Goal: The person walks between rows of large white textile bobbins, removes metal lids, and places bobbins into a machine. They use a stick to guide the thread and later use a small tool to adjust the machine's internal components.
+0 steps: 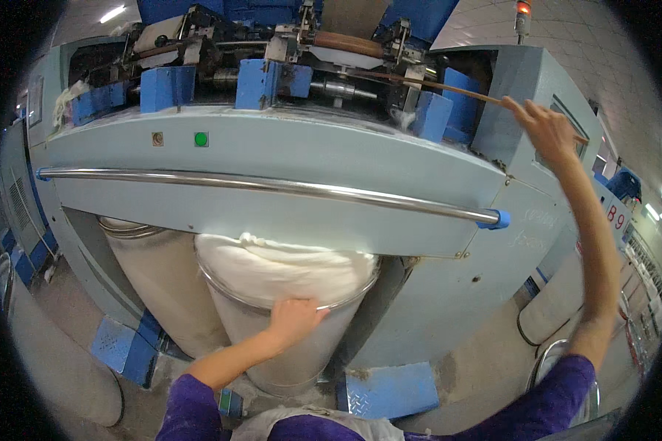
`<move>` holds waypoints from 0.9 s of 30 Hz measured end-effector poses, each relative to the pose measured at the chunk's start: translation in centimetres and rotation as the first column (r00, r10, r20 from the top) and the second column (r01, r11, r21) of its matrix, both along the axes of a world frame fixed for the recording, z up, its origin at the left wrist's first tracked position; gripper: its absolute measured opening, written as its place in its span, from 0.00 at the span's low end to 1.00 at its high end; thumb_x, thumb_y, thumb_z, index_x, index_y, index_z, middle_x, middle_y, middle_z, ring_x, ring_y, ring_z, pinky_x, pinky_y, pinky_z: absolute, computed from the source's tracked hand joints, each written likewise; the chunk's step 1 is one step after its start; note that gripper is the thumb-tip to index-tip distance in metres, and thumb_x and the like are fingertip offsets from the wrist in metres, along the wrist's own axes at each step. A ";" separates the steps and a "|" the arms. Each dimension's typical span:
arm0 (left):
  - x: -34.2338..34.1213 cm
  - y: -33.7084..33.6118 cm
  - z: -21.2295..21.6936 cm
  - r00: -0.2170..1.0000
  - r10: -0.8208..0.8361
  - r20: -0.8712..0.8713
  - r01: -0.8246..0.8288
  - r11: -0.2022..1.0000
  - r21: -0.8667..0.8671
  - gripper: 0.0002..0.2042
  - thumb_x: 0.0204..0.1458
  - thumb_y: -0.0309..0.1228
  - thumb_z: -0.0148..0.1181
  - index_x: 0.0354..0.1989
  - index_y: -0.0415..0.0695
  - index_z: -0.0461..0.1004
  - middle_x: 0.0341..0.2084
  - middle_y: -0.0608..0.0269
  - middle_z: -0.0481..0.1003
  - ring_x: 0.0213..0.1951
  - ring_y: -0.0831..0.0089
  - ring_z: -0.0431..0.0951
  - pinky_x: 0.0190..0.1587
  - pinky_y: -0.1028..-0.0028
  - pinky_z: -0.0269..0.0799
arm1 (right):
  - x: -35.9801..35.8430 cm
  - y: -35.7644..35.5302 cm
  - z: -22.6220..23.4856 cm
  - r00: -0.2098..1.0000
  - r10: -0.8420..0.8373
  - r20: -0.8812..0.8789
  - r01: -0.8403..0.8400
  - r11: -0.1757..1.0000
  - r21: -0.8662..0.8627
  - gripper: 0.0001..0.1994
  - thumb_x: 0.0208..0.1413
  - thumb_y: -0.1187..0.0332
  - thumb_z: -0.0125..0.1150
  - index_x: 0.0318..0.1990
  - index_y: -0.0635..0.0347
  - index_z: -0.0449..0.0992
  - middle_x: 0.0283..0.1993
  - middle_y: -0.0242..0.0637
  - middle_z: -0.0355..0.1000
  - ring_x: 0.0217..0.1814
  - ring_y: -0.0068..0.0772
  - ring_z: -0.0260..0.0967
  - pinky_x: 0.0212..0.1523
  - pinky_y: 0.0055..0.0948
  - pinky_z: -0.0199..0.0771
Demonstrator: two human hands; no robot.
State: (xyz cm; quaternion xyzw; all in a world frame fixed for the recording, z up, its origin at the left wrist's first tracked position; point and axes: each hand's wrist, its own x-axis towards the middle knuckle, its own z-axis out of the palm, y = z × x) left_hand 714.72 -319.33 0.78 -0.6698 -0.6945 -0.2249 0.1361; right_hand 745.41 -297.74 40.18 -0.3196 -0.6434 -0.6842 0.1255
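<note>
My left hand [293, 323] is closed over the near rim of a tall pale can [287, 353]. White fluffy sliver [287, 268] fills this can to the top. Raised to the right, my right hand [544, 131] is closed around a thin brown stick [463, 91]. The stick slants left over the machine's top, its far end among the rollers. Near that end lie a brown roller [348, 44] and a steel shaft [338, 90]. Whether the stick's tip touches anything I cannot tell.
A grey-blue machine [287, 147] spans the view, with a steel rail [272, 184] across its front and a green button [201, 140]. A second can [162, 279] stands to the left under it. Blue steps [390, 389] and more cans [59, 353] stand on the floor.
</note>
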 end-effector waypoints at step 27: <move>-0.5 0.6 -0.3 0.988 -0.049 -0.146 0.075 0.981 0.176 0.17 0.51 0.45 0.54 0.18 0.47 0.66 0.10 0.66 0.69 0.14 0.69 0.71 0.17 0.71 0.66 | -12.2 6.6 -2.4 0.851 0.073 -0.521 -0.276 0.905 -0.325 0.08 0.53 0.64 0.52 0.33 0.54 0.77 0.37 0.39 0.75 0.42 0.41 0.73 0.37 0.35 0.74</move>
